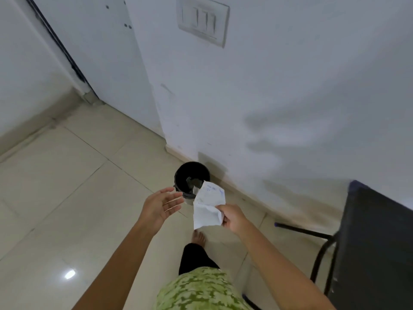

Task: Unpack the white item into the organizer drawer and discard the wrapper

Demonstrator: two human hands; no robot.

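right hand (233, 218) pinching wrapper (209, 205), left hand (162, 205) open

Pale glossy floor tiles (67, 180) meet a white wall (290, 97); a white switch plate (203, 20) is mounted high on the wall; a black chair (375, 247) with thin dark legs stands at the right, near the wall.

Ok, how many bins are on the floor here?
1: a small round black bin stands on the tiled floor against the white wall, just beyond the crumpled white wrapper.
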